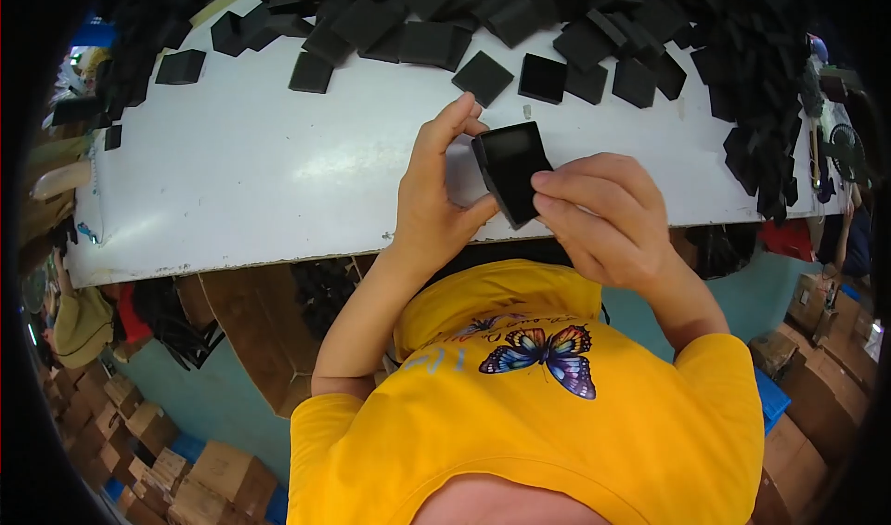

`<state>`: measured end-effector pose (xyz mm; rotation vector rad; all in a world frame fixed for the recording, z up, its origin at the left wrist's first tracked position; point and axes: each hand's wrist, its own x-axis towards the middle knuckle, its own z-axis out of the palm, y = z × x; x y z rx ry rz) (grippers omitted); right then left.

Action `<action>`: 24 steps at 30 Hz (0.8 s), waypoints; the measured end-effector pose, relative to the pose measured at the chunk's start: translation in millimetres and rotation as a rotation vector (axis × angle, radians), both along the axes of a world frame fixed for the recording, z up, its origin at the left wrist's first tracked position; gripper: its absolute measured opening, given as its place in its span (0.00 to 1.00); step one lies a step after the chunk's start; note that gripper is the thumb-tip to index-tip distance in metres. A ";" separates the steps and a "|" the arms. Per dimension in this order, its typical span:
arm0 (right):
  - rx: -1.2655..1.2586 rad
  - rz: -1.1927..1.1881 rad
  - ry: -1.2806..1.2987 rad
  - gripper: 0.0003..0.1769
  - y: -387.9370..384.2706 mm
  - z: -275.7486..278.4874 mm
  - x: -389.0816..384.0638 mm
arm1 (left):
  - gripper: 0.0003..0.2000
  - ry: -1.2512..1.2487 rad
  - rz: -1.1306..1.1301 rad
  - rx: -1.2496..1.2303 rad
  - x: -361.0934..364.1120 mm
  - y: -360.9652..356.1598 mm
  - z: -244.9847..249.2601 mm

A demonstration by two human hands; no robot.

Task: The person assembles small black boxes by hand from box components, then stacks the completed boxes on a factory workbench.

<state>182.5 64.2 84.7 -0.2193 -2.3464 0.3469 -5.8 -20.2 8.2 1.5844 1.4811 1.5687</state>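
Note:
A small black box (512,168) is held up above the front edge of the white table (260,181), tilted with one broad dark face toward me. My right hand (608,211) pinches its right side between thumb and fingers. On the other side, my left hand (436,177) curves around the box, thumb near its lower left edge and fingers by its upper left corner. Whether the left fingers press on it is partly hidden. Beyond my hands, single black boxes like it lie on the table, one of them a box (542,78) just past my fingertips.
A large heap of black boxes (427,42) covers the back of the table and runs down its right side (761,154). Under the table stands an open cardboard carton (251,339). Stacked cardboard boxes (223,479) fill the floor at lower left, with more (817,386) at right.

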 end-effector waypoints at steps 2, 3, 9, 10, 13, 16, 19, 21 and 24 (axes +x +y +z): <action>0.038 0.008 -0.040 0.18 -0.9 -11.3 1.1 | 0.49 -0.046 -0.047 -0.006 0.4 1.1 -3.4; 0.057 0.005 -0.052 0.18 0.9 -16.5 0.7 | 0.49 -0.068 -0.068 -0.012 0.2 -0.1 -4.0; 0.140 -0.073 -0.139 0.15 2.3 -9.9 -11.4 | 0.44 0.044 -0.066 0.007 1.8 -1.5 -5.9; 0.135 -0.073 -0.146 0.15 2.1 -9.2 -11.8 | 0.42 0.047 -0.085 0.031 1.3 -1.1 -9.1; -0.028 -0.029 -0.269 0.15 8.4 -2.3 -6.9 | 0.33 0.077 -0.112 0.059 -1.8 -0.7 -11.4; -0.108 -0.041 -0.233 0.16 10.0 -1.4 -2.4 | 0.22 0.140 -0.103 0.027 -1.1 -1.8 -2.0; -0.142 -0.070 -0.158 0.15 2.1 -14.1 2.5 | 0.16 0.192 -0.105 0.020 -2.9 -2.4 -3.0; -0.272 -0.082 -0.014 0.14 2.0 -18.1 7.1 | 0.15 0.195 -0.102 0.020 -3.0 -2.3 -2.5; -0.153 -0.445 0.101 0.13 37.3 -30.4 40.5 | 0.15 0.212 -0.105 0.004 1.3 -2.7 -6.2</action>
